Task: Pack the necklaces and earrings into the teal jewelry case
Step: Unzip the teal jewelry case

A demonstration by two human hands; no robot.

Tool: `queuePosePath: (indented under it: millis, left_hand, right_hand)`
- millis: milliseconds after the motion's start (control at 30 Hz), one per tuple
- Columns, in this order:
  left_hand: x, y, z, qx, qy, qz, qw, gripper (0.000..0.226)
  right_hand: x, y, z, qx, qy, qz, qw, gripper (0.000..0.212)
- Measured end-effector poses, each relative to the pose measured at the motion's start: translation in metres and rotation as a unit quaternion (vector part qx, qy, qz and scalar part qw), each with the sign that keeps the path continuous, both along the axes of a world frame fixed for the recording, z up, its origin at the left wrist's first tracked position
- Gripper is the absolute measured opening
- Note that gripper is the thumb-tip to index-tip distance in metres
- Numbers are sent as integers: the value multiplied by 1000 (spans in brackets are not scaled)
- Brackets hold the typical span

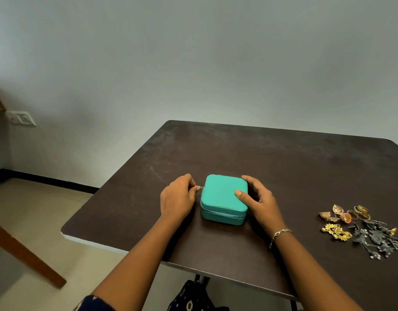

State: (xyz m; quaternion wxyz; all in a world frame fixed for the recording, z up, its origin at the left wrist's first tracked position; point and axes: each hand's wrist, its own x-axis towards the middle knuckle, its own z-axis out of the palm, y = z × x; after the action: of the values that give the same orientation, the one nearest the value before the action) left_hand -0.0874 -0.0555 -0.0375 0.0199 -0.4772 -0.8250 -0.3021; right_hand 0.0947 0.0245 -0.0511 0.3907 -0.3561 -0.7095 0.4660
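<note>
Fingers of my left hand [177,198] curl tight and pinch the small metal zipper pull [199,187] at the left side of the teal jewelry case [220,196], which sits closed on the dark table [238,149]. My right hand [262,199] holds the case from its right side, thumb flat on the lid and fingers curved round the far corner. Well apart to the right lie the gold earrings [336,231] and the tangled silver necklaces [377,241].
</note>
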Motion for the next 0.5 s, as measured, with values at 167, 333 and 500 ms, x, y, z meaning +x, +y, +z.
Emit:
queuePosePath:
  millis: [167,333,500]
  left_hand:
    - [-6,14,1,3,-14,-17,1000,12]
    - [-12,29,1,9,-68,-49,996,10]
    - [-15,39,0,7,-78,-82,994,5]
  right_hand:
    - [-1,-1,1,-4,1,0,1000,41]
    - [-1,-1,-1,-10,-1,0,1000,41]
    - [-1,1,-3,-17,4,2,1000,39]
